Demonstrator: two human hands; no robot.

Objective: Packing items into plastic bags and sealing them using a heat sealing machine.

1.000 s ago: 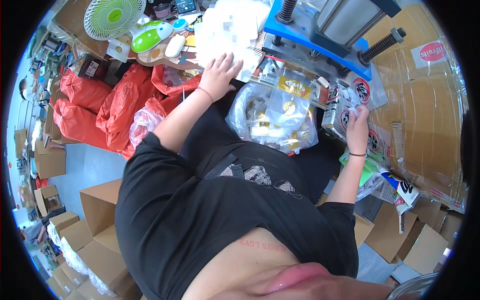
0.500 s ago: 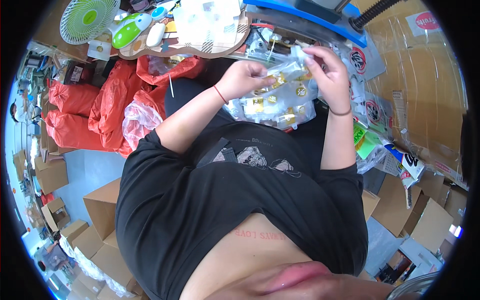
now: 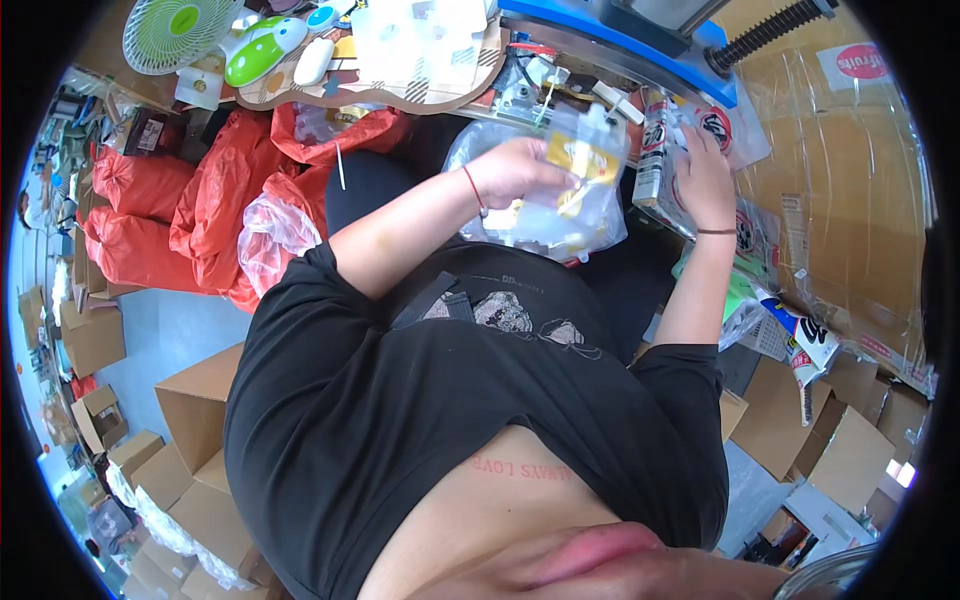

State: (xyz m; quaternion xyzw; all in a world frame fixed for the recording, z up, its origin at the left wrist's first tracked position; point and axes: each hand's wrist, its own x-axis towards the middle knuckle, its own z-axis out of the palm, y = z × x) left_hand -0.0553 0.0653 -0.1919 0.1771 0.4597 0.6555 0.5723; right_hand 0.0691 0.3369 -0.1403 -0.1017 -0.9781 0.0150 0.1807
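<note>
Closest to us, down by the floor on the left, we've got brown cardboard boxes, flaps open, and more folded cartons low on the right. Just above those on the right lies a white packet with a black and red label, resting on a green packet.

Moving up, we see the left hand raised in front of the chest, fingers curled tight around a small clear pouch with a yellow label. That pouch sits just above a big clear plastic bag of similar yellow-and-white pieces resting in the lap, below the table's near edge.

Over on the right, the right hand presses against a stack of white packets with red and black round labels; we see the fingers spread on the top one, though we cannot tell if they actually grip it. The stack stands just beside the pouch, at the right end of the table.

To the left, red plastic bags are heaped beside the knee.

Farther out, the wooden table carries clear bags along its near edge. A green fan stands at its far left corner, a blue machine frame at the far right, and behind that a plastic-wrapped cardboard box with a red oval sticker.
</note>
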